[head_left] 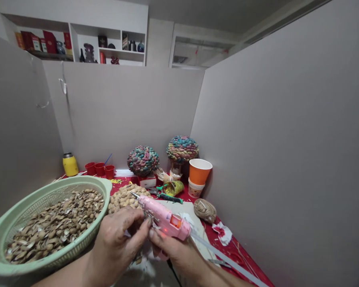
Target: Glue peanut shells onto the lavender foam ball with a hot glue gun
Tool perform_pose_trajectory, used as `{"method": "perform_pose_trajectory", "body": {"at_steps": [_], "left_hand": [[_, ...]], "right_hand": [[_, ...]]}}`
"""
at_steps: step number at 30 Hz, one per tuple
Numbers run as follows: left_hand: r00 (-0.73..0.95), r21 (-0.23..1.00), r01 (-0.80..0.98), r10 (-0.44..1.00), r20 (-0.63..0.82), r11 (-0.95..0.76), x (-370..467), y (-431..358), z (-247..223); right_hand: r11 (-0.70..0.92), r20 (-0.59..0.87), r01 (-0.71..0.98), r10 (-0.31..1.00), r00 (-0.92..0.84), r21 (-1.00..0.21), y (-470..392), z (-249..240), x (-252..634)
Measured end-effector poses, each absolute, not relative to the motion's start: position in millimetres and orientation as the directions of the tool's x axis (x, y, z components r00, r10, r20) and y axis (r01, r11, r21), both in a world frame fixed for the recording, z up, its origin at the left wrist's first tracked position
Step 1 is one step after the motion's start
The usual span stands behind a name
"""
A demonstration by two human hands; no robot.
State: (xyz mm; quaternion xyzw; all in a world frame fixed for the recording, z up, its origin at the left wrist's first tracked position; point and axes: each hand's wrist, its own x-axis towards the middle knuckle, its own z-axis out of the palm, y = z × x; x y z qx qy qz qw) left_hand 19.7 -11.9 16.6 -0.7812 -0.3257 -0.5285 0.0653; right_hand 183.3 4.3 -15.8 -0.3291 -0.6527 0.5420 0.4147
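A pink hot glue gun [160,210] is in my right hand [181,251], whose fingers wrap its handle. Its metal nozzle points up and to the left, a small red light glows on its side, and a long pale glue stick [227,259] runs out of its back. My left hand [115,239] is closed in a pinch just beside the gun's barrel, fingertips close to my right thumb. What those fingers hold is hidden. Just beyond the hands sits a rounded mass covered in peanut shells [124,198].
On the left stands a green colander [106,185] of peanut shells. Behind are two colourful shell-covered balls [143,160], red cups [99,169], a yellow bottle [70,164] and green-handled pliers [170,197]. To the right are an orange cup [199,173] and a twine ball [205,210]. Grey partitions enclose the table.
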Motion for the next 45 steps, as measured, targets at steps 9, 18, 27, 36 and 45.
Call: {"method": "perform_pose_trajectory", "body": {"at_steps": [9, 18, 27, 36, 45], "left_hand": [[0.203, 0.183, 0.619, 0.38, 0.902, -0.764, 19, -11, 15], [0.093, 0.182, 0.677, 0.329, 0.94, -0.713, 10, -8, 19], [0.146, 0.15, 0.651, 0.317, 0.937, -0.744, 12, -7, 20], [0.312, 0.146, 0.555, 0.367, 0.876, -0.819, 14, -14, 14], [0.062, 0.725, 0.342, 0.785, 0.617, -0.597, 22, -18, 12]], "right_hand": [[0.061, 0.117, -0.131, 0.872, -0.476, -0.99, 6, -27, 184], [-0.035, 0.045, -0.164, 0.888, -0.458, -0.986, 9, -33, 181], [0.005, 0.061, -0.122, 0.885, -0.461, -0.993, 6, -27, 180], [-0.013, 0.096, -0.255, 0.906, -0.412, -0.967, 11, -32, 183], [-0.117, 0.024, -0.424, 0.949, -0.313, -0.898, 9, -20, 181]]}}
